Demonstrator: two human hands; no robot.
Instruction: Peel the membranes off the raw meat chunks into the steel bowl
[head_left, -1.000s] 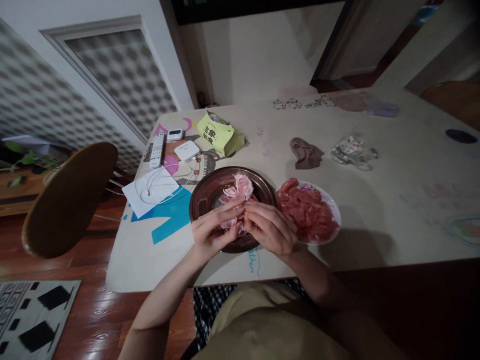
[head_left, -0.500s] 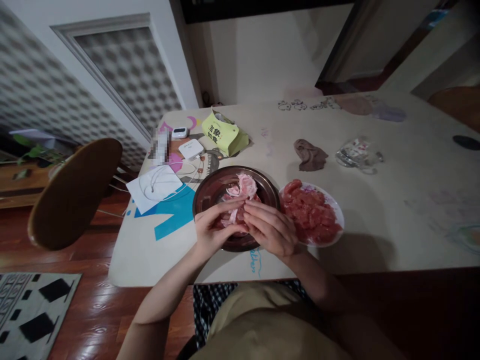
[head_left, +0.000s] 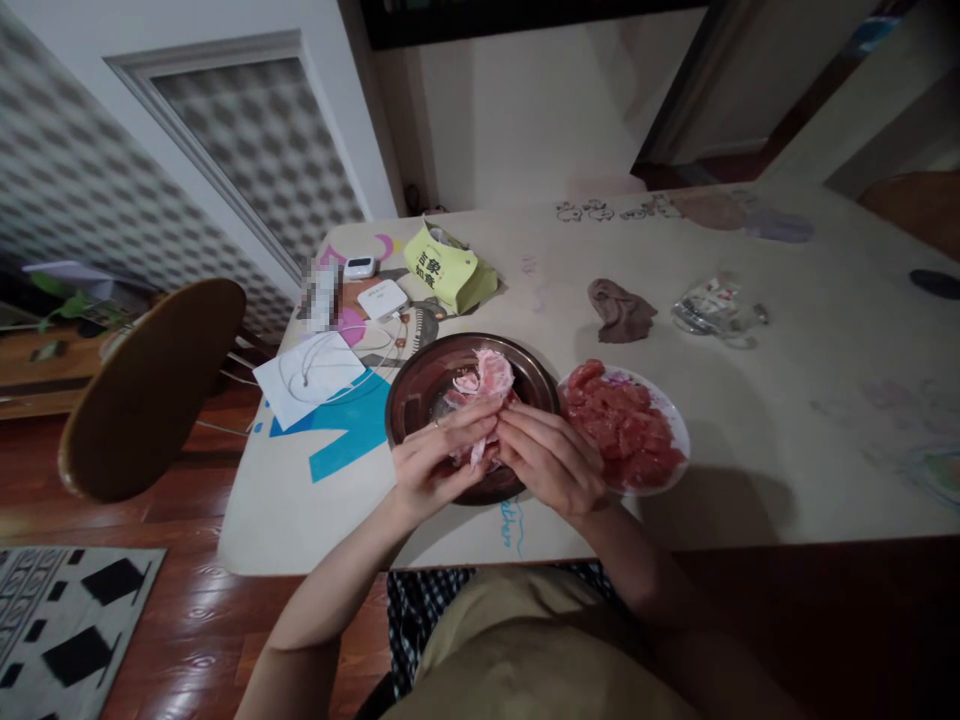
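Both hands meet above a round metal bowl near the table's front edge. Pale pink raw meat with white fat lies in the bowl. My left hand pinches a piece of this meat, which shows below its fingers. From the other side, my right hand closes its fingertips on the same piece; the exact contact is hidden behind the fingers. Just right of the bowl, a white plate holds a heap of red raw meat slices.
A yellow-green packet stands behind the bowl. A brown cloth and a crumpled clear plastic bag lie beyond the plate. At left are a white box, a small white device, paper with a cable and a chair.
My left fingers have curled more and bent over the meat. My right hand has shifted slightly right. The bowl and plate stay in place.
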